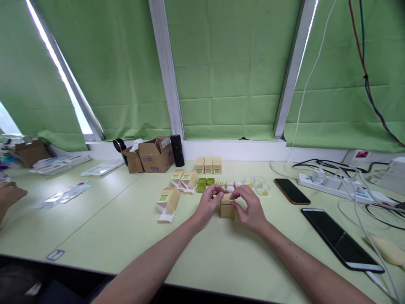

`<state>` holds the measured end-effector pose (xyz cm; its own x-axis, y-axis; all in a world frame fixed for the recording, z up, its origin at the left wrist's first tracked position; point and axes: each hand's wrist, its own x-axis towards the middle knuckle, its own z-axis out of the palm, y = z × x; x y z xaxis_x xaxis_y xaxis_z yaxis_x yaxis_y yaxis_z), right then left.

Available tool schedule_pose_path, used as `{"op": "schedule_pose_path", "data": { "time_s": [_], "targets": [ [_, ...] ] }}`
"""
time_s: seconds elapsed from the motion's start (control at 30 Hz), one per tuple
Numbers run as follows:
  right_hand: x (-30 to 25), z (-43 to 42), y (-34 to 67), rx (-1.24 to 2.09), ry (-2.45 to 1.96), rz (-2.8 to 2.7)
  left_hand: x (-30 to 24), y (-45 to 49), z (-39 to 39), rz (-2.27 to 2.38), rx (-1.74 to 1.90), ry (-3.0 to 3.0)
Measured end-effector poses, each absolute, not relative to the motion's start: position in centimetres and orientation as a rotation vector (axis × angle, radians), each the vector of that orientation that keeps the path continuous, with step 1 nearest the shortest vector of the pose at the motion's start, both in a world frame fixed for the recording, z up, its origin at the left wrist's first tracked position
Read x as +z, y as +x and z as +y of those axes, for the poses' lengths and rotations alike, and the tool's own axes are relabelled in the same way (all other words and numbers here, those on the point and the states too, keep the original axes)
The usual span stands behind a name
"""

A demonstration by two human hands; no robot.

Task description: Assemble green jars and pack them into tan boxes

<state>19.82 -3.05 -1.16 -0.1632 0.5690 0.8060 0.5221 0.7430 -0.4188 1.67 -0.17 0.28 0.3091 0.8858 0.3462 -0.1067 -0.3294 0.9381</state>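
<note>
Support the small cardboard box (228, 211) upright on the bench (202, 257). Right hand (251, 210): pinching the box's upper right edge. Left hand (206, 205): bent at the lid's (227, 197) left edge; gripping or merely touching, cannot tell. Preferably, press evenly and lightly to avoid creasing.

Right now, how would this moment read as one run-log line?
left hand: at small box, left | right hand: at its right | support: table | beyond: three closed boxes, green cups
</note>
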Motion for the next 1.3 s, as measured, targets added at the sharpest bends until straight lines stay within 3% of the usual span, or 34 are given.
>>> {"op": "schedule_pose_path", "data": {
  "time_s": [1.3],
  "targets": [
    [-1.2, -3.0, 19.98, 0.032, -0.809, -1.922, 0.05, 1.57, -0.27, 0.795, 1.225, 1.762]
  ]
}}
